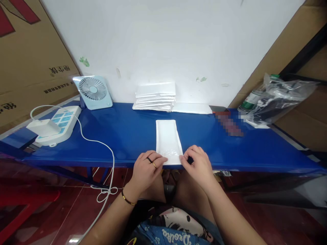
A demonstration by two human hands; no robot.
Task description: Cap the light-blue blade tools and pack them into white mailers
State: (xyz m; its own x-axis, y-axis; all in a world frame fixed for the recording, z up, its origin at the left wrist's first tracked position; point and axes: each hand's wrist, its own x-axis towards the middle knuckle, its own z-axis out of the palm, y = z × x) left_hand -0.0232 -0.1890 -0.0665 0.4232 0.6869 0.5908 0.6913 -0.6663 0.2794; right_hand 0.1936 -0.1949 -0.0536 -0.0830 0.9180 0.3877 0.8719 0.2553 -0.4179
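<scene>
A white padded envelope (167, 137) lies flat on the blue table, its near end close to the front edge. Shiny, wrinkled clear film shows across its near part. My left hand (149, 166), with two rings on it, is closed at the envelope's near left side, fingertips pressed on the flap end. At the near right corner, my right hand (198, 163) pinches the edge between thumb and forefinger. Behind it, against the wall, is a stack of several similar white envelopes (154, 97), with another envelope (191, 108) lying flat beside the stack.
A light blue fan (93, 92) stands at the back left. A white power strip (61, 127) with a plugged-in adapter sits left, its white cable (112, 156) hanging over the front edge. A bottle (251, 100) and clear plastic bag (278, 98) stand right. Cardboard (33, 58) flanks the table.
</scene>
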